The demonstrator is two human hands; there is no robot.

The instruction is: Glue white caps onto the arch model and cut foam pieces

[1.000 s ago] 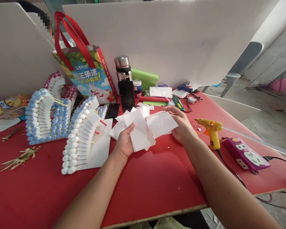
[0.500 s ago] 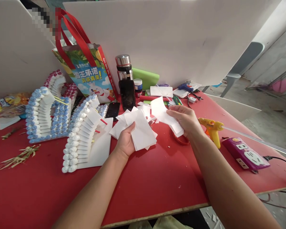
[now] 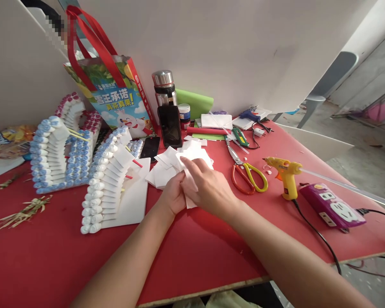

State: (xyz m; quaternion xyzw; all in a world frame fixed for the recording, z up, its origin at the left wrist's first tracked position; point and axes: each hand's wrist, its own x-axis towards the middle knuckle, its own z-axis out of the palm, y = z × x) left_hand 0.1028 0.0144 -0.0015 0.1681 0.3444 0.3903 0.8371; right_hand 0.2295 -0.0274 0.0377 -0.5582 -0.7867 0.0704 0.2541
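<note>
Over the front of a loose pile of white paper pieces, my two hands meet. My left hand is closed around some white paper sheets, which stick out below the fingers. My right hand lies across them, its fingers bent against the paper and its index finger reaching along the top. Part of the left fingers is hidden behind it. Left of the hands stands a fan-shaped paper model edged with white rolls, on a white board.
Scissors with red and yellow handles lie to the right, near a yellow glue gun and a purple power strip. A phone leans before a steel flask. A printed bag stands behind the models.
My right hand has moved left, bringing its paper onto the sheets in my left hand. The scissors, earlier mostly hidden by the right hand, now show fully.
</note>
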